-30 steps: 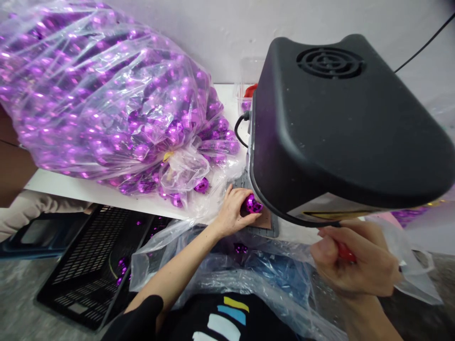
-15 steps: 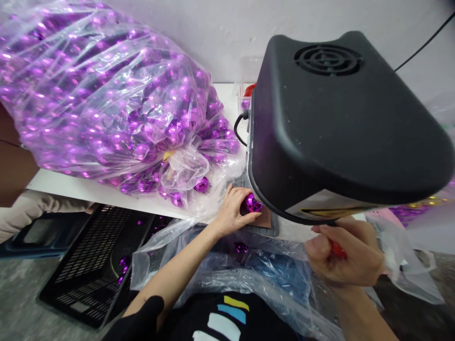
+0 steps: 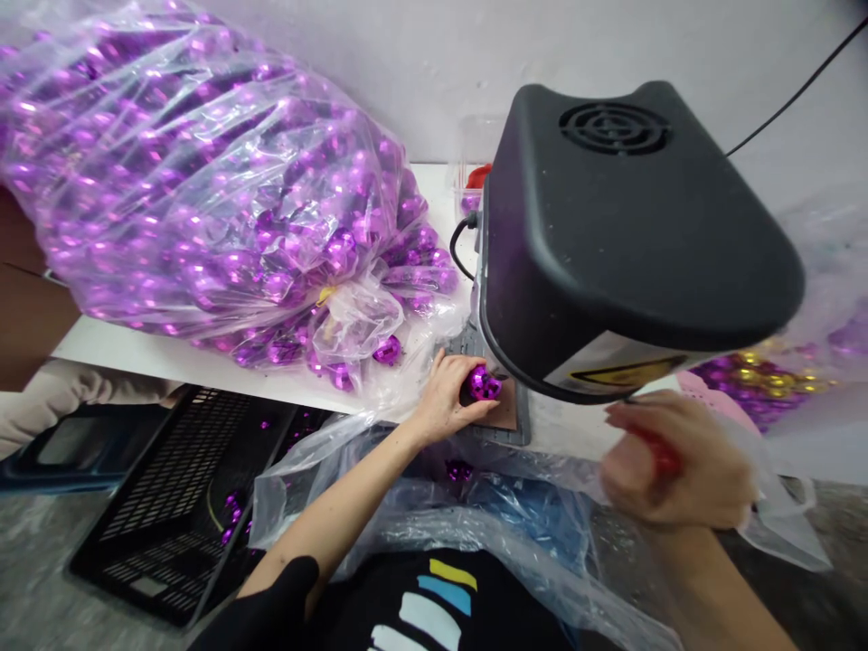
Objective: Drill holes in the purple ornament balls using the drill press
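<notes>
My left hand [image 3: 444, 400] is curled around a shiny purple mirrored ball ornament [image 3: 484, 383], thumb on the near side. The ball sits over a brown plate [image 3: 503, 411] on a grey base, beneath the left edge of a black machine head [image 3: 644, 226]. My right hand [image 3: 682, 466], blurred by motion, is closed around a red handle [image 3: 665, 455] in front of the machine. Below my left hand, another purple ball [image 3: 459, 470] lies on clear plastic sheeting over my lap.
A big clear bag [image 3: 223, 190] of purple balls fills the table's left side, with loose balls by its knot. A black plastic crate [image 3: 146, 515] stands lower left. A clear box [image 3: 467, 181] holds something red at the back. Purple and gold balls [image 3: 759, 380] show at right.
The black machine head looks smaller and lower, farther from my view. My right hand has shifted right with the red handle. My left hand and the ball have barely moved.
</notes>
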`<action>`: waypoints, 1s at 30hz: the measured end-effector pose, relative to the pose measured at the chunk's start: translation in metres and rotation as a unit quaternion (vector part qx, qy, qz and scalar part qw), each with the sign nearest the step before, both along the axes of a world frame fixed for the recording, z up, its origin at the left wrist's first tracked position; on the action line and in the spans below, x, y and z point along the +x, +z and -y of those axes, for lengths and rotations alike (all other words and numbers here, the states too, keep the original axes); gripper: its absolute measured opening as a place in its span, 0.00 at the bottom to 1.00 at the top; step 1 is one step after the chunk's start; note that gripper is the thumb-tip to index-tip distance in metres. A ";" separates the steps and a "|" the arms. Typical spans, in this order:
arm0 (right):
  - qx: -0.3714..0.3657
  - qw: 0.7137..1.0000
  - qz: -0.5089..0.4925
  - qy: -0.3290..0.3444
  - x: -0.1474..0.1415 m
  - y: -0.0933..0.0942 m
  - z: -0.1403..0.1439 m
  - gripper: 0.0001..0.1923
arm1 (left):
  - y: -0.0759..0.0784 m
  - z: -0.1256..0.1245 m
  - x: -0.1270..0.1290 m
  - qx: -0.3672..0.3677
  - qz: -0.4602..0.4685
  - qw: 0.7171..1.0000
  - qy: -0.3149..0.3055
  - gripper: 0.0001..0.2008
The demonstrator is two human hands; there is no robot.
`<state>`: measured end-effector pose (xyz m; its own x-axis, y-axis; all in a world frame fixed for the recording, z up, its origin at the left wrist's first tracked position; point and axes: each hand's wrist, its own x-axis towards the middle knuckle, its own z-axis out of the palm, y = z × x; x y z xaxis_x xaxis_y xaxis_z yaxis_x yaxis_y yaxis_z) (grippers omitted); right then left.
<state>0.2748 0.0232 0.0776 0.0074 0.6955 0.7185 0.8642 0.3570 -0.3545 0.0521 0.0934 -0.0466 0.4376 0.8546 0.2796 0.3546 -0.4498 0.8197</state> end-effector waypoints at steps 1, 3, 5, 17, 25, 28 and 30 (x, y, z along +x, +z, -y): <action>0.030 0.999 -0.013 -0.015 0.000 0.014 -0.003 0.15 | -0.001 0.000 0.000 0.004 -0.001 1.000 0.002 0.25; 0.037 0.996 -0.047 -0.059 -0.001 0.040 -0.016 0.14 | -0.001 0.000 0.000 0.010 -0.003 1.000 0.005 0.25; 0.038 0.991 -0.112 -0.057 -0.004 0.061 -0.038 0.16 | 0.000 0.000 0.000 0.014 -0.002 1.000 0.006 0.26; 0.013 0.970 -0.241 0.010 -0.003 0.075 -0.087 0.17 | 0.048 0.070 -0.046 -0.031 -0.079 0.986 -0.143 0.39; 0.024 0.969 -0.247 0.005 -0.003 0.074 -0.089 0.14 | 0.053 0.063 -0.073 0.006 -0.129 0.988 -0.079 0.31; 0.014 0.969 -0.247 0.006 -0.004 0.075 -0.087 0.12 | 0.053 0.016 -0.085 0.076 -0.185 0.971 0.131 0.16; 0.017 0.969 -0.245 0.005 -0.005 0.077 -0.087 0.12 | 0.052 -0.014 -0.089 0.069 -0.305 0.920 0.235 0.18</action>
